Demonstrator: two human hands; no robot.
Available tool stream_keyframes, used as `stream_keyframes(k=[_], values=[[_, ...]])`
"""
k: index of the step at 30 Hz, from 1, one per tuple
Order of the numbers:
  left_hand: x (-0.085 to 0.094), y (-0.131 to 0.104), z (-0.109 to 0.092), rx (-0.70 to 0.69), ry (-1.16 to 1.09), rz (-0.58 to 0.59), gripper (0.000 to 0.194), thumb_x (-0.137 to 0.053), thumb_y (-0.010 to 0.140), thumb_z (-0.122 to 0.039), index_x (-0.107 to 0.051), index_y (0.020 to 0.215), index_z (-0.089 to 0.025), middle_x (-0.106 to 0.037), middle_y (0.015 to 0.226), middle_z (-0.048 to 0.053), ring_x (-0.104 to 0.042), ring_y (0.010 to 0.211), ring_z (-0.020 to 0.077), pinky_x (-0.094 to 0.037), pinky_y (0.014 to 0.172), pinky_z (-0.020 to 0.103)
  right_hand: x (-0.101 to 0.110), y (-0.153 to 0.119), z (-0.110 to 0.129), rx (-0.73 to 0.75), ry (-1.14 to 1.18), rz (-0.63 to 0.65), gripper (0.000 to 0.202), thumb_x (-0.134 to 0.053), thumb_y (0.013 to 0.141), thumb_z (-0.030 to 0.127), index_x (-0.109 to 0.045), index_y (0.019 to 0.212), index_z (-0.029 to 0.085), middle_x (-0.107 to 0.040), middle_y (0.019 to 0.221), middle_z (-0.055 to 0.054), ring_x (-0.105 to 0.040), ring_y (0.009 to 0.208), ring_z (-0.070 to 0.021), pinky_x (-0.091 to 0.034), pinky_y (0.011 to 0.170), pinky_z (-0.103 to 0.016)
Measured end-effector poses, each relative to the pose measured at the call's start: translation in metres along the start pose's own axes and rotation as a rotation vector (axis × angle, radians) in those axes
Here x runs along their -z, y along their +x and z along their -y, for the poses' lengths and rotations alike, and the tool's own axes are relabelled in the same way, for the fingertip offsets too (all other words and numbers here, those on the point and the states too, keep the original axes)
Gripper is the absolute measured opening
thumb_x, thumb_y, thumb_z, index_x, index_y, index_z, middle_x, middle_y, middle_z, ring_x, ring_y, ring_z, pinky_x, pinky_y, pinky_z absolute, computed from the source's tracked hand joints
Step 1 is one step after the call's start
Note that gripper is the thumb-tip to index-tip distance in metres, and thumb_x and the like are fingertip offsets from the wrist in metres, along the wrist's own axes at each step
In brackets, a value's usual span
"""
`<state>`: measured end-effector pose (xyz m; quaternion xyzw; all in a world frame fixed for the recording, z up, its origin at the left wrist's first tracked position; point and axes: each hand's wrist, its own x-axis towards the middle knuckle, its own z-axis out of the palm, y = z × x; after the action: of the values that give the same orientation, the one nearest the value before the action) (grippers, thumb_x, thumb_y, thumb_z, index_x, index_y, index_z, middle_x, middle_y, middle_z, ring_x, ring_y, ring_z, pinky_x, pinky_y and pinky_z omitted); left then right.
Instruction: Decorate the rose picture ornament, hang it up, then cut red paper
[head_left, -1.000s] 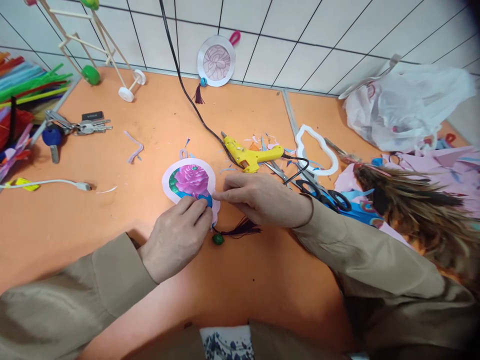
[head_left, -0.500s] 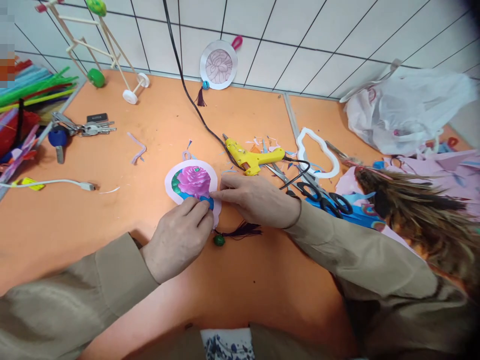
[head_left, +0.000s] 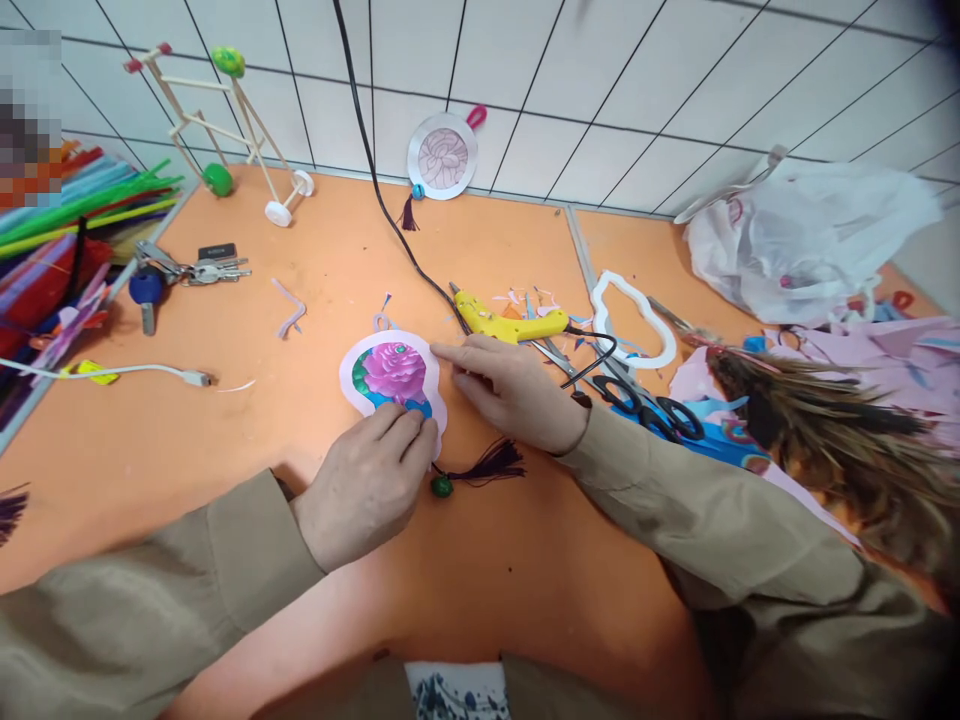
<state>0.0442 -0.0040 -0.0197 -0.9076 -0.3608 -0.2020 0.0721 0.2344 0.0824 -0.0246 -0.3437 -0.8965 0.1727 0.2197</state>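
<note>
A gourd-shaped flower ornament (head_left: 394,368) with a pale pink border lies on the orange table (head_left: 300,630). My left hand (head_left: 371,475) rests on its lower blue part, fingers bent and pressed together on the piece; its fingertips are partly hidden. My right hand (head_left: 517,388) has its index finger stretched to the ornament's upper right border, the other fingers curled beneath. From the ornament's lower end hang a green bead (head_left: 442,486) and a dark purple tassel (head_left: 495,461). Just beyond my right hand lies a yellow glue gun (head_left: 517,323).
Black-handled scissors (head_left: 679,418), a white wavy outline (head_left: 660,335), paper scraps and brown feathers (head_left: 817,410) lie to the right. A plastic bag (head_left: 795,235) sits behind. Keys (head_left: 221,268), a white cable (head_left: 142,370) and a stick frame (head_left: 214,125) stand or lie left. A round ornament (head_left: 442,157) leans on the tiles.
My right index finger has moved up along the ornament's right border, from beside the blue part. My left hand stays on the lower part. The whole view has shifted slightly.
</note>
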Motion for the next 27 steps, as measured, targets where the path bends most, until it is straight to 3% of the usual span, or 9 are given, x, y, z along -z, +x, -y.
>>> stream_keyframes(k=[4, 7, 10, 13, 16, 22, 27], values=[[0.014, -0.003, -0.001, 0.028, -0.148, -0.007, 0.035, -0.047, 0.077, -0.006, -0.061, 0.109, -0.007, -0.068, 0.104, 0.019, -0.06, 0.108, 0.0325, -0.054, 0.091, 0.048, -0.009, 0.006, 0.001, -0.043, 0.014, -0.035, 0.043, -0.045, 0.085, 0.009, -0.057, 0.125, 0.016, -0.061, 0.1, -0.01, -0.058, 0.093, -0.0208, -0.049, 0.082, -0.035], [0.023, -0.007, 0.014, 0.109, -0.235, -0.094, 0.04, -0.047, 0.078, -0.008, -0.058, 0.117, -0.008, -0.061, 0.124, 0.022, -0.049, 0.125, 0.0349, -0.046, 0.101, 0.054, -0.012, 0.016, 0.008, -0.108, -0.049, 0.011, 0.043, -0.045, 0.087, 0.014, -0.053, 0.129, 0.015, -0.06, 0.114, -0.013, -0.056, 0.101, -0.0228, -0.049, 0.084, -0.036], [0.021, -0.01, 0.04, 0.381, -0.158, -0.184, 0.034, -0.05, 0.085, -0.019, -0.059, 0.118, -0.013, -0.064, 0.121, 0.018, -0.058, 0.111, 0.0321, -0.048, 0.095, 0.055, -0.012, 0.025, 0.017, -0.177, -0.138, 0.088, 0.045, -0.044, 0.089, 0.019, -0.05, 0.133, 0.016, -0.059, 0.117, -0.013, -0.057, 0.101, -0.0243, -0.049, 0.079, -0.035], [0.011, -0.01, 0.061, 0.667, -0.252, -0.08, 0.04, -0.057, 0.083, -0.033, -0.062, 0.115, -0.011, -0.07, 0.099, 0.013, -0.065, 0.089, 0.0289, -0.052, 0.083, 0.051, -0.012, 0.032, 0.021, -0.216, -0.181, 0.1, 0.046, -0.046, 0.089, 0.019, -0.051, 0.134, 0.017, -0.059, 0.115, -0.013, -0.057, 0.101, -0.025, -0.048, 0.077, -0.034], [0.002, -0.005, 0.068, 0.833, -0.473, -0.051, 0.05, -0.059, 0.079, -0.035, -0.058, 0.123, -0.011, -0.068, 0.091, 0.009, -0.063, 0.073, 0.021, -0.053, 0.072, 0.04, -0.014, 0.036, 0.017, -0.224, -0.131, 0.069, 0.047, -0.05, 0.085, 0.013, -0.054, 0.131, 0.016, -0.061, 0.109, -0.013, -0.057, 0.1, -0.0234, -0.046, 0.081, -0.033], [0.001, 0.003, 0.065, 0.996, -0.842, -0.162, 0.055, -0.068, 0.072, -0.034, -0.059, 0.119, -0.008, -0.061, 0.074, 0.001, -0.059, 0.066, 0.0171, -0.049, 0.066, 0.034, -0.017, 0.039, 0.008, -0.238, 0.21, -0.075, 0.039, -0.054, 0.077, 0.01, -0.067, 0.114, 0.011, -0.065, 0.085, -0.006, -0.056, 0.074, -0.0145, -0.045, 0.072, -0.028], [0.012, 0.005, 0.056, 1.107, -1.246, -0.33, 0.047, -0.08, 0.066, -0.037, -0.067, 0.104, -0.012, -0.07, 0.09, 0.006, -0.064, 0.083, 0.02, -0.05, 0.08, 0.034, -0.005, 0.038, 0.013, -0.356, 0.733, -0.169, 0.037, -0.061, 0.072, 0.023, -0.068, 0.107, 0.012, -0.06, 0.075, -0.001, -0.049, 0.058, -0.0097, -0.041, 0.057, -0.026]])
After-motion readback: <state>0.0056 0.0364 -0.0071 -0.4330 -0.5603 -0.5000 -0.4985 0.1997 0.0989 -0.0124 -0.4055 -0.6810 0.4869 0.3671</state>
